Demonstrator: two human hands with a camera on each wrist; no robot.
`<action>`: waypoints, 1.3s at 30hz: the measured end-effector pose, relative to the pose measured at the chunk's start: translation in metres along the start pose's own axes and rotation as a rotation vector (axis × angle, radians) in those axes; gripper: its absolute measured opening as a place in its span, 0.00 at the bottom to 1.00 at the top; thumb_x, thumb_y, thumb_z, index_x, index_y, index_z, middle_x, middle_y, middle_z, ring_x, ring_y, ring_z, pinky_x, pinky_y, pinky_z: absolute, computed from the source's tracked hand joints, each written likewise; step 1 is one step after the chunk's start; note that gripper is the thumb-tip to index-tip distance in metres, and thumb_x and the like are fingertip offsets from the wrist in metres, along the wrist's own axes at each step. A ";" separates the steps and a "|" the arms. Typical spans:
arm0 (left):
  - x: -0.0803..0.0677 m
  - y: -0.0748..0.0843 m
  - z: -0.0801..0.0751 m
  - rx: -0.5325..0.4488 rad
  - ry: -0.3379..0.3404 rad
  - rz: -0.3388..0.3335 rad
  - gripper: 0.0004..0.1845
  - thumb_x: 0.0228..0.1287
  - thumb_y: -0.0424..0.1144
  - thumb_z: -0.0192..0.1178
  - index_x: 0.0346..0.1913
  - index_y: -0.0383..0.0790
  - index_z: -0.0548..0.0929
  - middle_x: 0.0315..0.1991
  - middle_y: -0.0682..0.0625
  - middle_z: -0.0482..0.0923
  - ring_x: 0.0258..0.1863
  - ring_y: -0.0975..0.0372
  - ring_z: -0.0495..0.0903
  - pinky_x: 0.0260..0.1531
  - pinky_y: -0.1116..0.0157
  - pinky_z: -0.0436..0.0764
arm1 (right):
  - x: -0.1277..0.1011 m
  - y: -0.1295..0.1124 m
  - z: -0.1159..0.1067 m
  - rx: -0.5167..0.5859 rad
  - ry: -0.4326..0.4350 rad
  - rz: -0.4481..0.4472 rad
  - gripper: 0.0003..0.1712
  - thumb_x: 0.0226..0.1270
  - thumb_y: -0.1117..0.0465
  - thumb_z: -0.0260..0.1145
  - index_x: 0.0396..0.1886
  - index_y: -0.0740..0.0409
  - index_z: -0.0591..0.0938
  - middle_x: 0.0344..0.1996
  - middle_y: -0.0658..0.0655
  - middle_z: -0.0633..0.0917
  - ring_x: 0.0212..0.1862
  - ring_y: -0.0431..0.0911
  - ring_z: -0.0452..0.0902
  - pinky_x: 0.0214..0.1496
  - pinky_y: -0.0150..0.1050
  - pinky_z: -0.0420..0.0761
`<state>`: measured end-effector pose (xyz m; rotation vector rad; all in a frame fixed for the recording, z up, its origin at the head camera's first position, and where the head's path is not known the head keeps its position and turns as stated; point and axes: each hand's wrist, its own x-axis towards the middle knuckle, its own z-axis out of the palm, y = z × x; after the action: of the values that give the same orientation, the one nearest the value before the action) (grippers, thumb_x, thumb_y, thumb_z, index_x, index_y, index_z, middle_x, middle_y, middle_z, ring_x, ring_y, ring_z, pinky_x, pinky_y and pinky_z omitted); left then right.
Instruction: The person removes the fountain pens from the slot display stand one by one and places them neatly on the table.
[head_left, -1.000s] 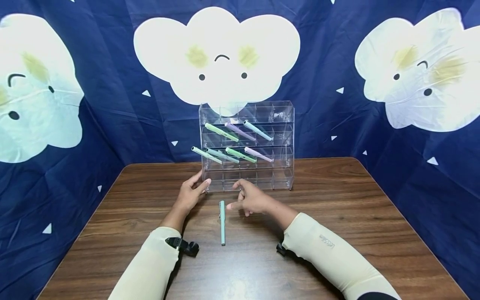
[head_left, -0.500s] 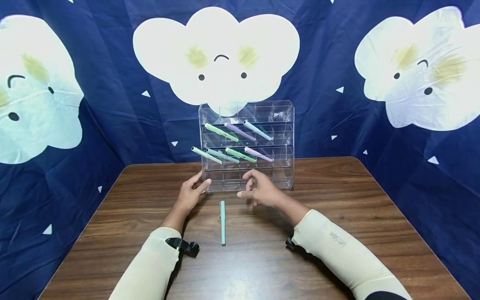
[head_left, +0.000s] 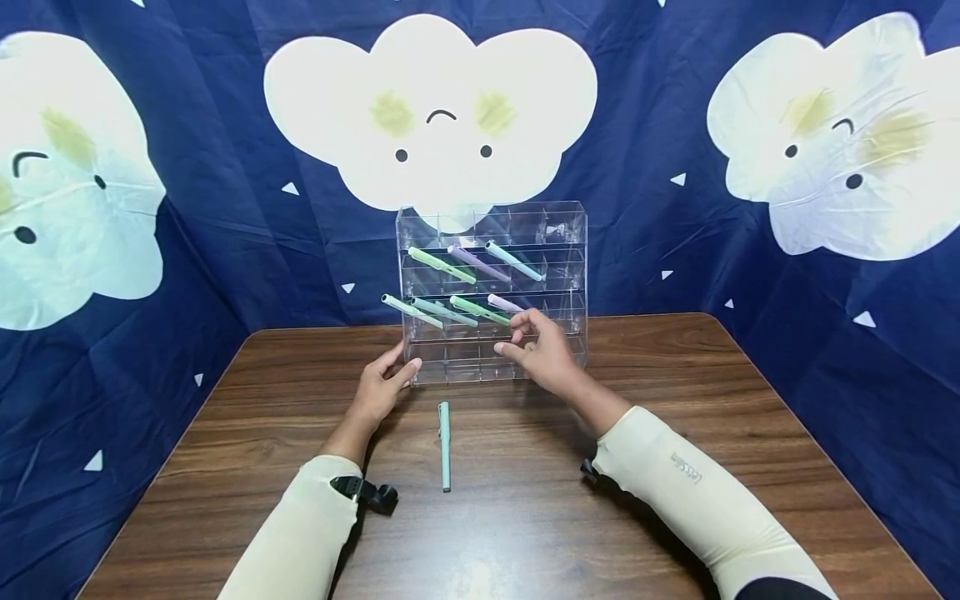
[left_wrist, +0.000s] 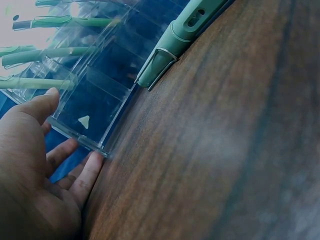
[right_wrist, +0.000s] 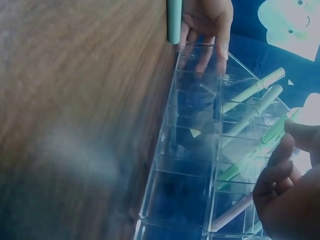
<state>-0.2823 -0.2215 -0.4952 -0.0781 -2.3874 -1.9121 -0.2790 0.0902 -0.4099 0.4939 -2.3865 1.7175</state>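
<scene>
A clear acrylic pen rack [head_left: 459,354] stands at the back of the wooden table. My left hand [head_left: 380,390] rests against its left side, fingertips at the bottom corner and thumb by the front edge. My right hand [head_left: 543,354] is raised before the rack, fingers loosely bent, thumb and index finger apart, nothing between them. It partly covers the pink pen [head_left: 504,302], beside the green pen [head_left: 480,309]. A teal pen [head_left: 446,450] lies on the table between my arms, clip end toward the rack; in the left wrist view this teal pen [left_wrist: 172,42] shows its clip.
Several pastel pens lean in the rack's two middle rows, among them a purple pen [head_left: 476,262] and a light blue pen [head_left: 513,260]. A pale green pen [head_left: 408,308] sticks out past the left side. Blue cloth with white clouds hangs behind the table [head_left: 675,400].
My right hand has moved away from the teal pen, up and to the right, to the front of the pink pen. The left hand and the pens have stayed in place.
</scene>
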 end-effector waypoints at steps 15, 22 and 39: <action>0.000 0.001 -0.001 0.006 -0.019 0.004 0.35 0.81 0.46 0.66 0.84 0.50 0.69 0.81 0.37 0.70 0.71 0.46 0.79 0.59 0.66 0.88 | 0.031 -0.004 -0.014 -0.334 0.115 -0.066 0.29 0.68 0.54 0.83 0.62 0.60 0.81 0.57 0.63 0.85 0.55 0.60 0.82 0.58 0.53 0.82; 0.000 0.001 0.000 0.005 -0.018 -0.003 0.35 0.81 0.46 0.66 0.85 0.49 0.68 0.82 0.37 0.69 0.70 0.49 0.80 0.59 0.66 0.88 | 0.042 0.002 -0.014 -0.400 0.096 -0.036 0.29 0.69 0.49 0.82 0.62 0.59 0.84 0.58 0.63 0.87 0.64 0.61 0.81 0.68 0.59 0.81; 0.001 0.000 0.000 -0.003 -0.009 -0.001 0.34 0.81 0.45 0.67 0.84 0.49 0.70 0.80 0.36 0.71 0.65 0.53 0.82 0.54 0.72 0.88 | 0.049 0.006 -0.001 -0.338 0.116 -0.030 0.16 0.73 0.58 0.77 0.55 0.59 0.89 0.52 0.64 0.88 0.56 0.60 0.83 0.63 0.55 0.82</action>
<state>-0.2828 -0.2213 -0.4951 -0.0857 -2.3902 -1.9201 -0.3274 0.0842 -0.3996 0.3652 -2.4971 1.2547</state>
